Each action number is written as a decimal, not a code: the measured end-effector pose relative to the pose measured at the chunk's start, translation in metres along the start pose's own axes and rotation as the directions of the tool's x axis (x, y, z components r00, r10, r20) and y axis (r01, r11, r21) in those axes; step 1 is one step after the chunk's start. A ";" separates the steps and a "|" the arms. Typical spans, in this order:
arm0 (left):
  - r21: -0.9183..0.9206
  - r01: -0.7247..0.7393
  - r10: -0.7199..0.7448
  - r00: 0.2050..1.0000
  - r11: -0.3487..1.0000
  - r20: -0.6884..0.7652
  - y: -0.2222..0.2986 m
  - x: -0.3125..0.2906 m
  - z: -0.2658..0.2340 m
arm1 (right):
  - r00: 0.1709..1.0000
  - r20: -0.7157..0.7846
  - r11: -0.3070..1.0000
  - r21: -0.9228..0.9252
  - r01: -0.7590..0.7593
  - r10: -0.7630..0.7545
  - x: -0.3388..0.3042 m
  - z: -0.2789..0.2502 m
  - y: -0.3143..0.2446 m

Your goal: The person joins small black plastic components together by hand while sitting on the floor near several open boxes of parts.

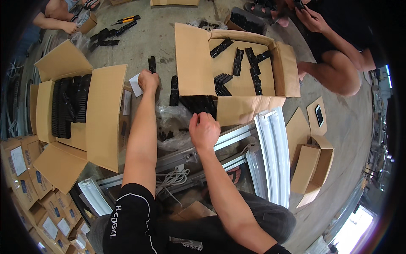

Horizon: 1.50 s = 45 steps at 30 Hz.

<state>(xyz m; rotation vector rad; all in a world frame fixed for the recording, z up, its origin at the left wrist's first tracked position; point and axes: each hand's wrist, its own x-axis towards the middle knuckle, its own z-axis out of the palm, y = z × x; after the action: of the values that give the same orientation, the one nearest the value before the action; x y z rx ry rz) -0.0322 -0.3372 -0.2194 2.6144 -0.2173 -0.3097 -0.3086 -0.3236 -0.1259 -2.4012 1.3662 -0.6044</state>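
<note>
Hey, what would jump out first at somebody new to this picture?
Probably the open carton ahead, with black pieces scattered inside, and the fuller carton at left, packed with dark pieces in rows. Between the two, the left hand grasps a single black piece. Lower down, right of the right hand, long glossy white strips catch the eye.

A smartphone lies on a piece of cardboard at the right, near a small open carton. A coiled pale cable sits left of a long white fixture. Brown cartons pile up at lower left; a yellow-and-black tool rests on the floor.
</note>
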 end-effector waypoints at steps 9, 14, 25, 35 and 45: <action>0.017 -0.029 0.029 0.999 0.999 0.025 -0.004 0.001 0.010 | 1.000 0.012 1.000 0.021 -0.017 0.016 -0.002 -0.001 -0.001; 0.060 -0.046 0.043 0.998 0.997 0.037 0.006 -0.004 0.009 | 1.000 0.012 0.999 0.037 -0.026 0.026 -0.002 0.000 0.001; -0.157 0.050 -0.043 0.998 0.986 0.050 0.008 -0.025 -0.036 | 0.998 -0.031 0.999 0.020 -0.047 0.048 -0.003 0.000 0.000; -0.773 0.183 0.329 0.828 0.607 0.454 0.050 -0.166 -0.203 | 0.935 0.182 0.904 0.254 -0.344 0.305 0.010 0.019 0.023; -0.651 0.158 0.202 0.874 0.743 0.442 -0.022 -0.290 -0.473 | 0.427 0.883 0.819 0.384 -0.427 -0.192 0.011 0.087 -0.011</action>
<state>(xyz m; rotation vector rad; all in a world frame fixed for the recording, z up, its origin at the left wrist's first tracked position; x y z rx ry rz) -0.1874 -0.0419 0.2245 1.7631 -0.2480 -0.8723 -0.2520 -0.3226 -0.1935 -1.5890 0.6761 0.3410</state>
